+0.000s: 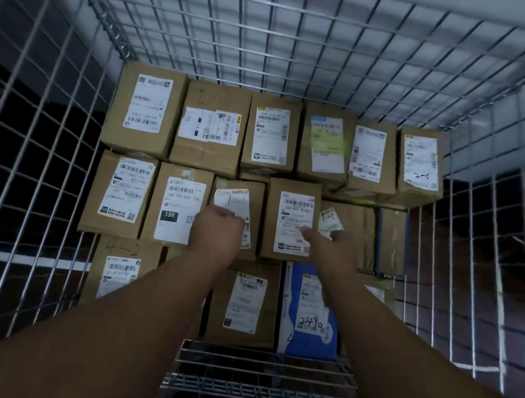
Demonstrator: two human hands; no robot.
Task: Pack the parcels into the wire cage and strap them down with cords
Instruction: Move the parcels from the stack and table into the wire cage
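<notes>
Brown cardboard parcels (210,127) stand in three rows against the far side of the wire cage (282,28), labels facing the camera, with a blue parcel (308,310) in the nearest row. Packing looks well advanced but not finished. Bare wire floor shows in front, and both hands work in the middle row. The right hand (332,250) grips a labelled parcel (291,203), thumb on its label and fingers round its right edge, as if seating it between its neighbours. The left hand (215,231) is curled against the narrow parcel (244,192) just beside it. Whether it grips that box or only steadies it I cannot tell. No cords are in view, so I judge the strapping not yet begun. What is left is filling or squaring the rows and then tying the load down.
</notes>
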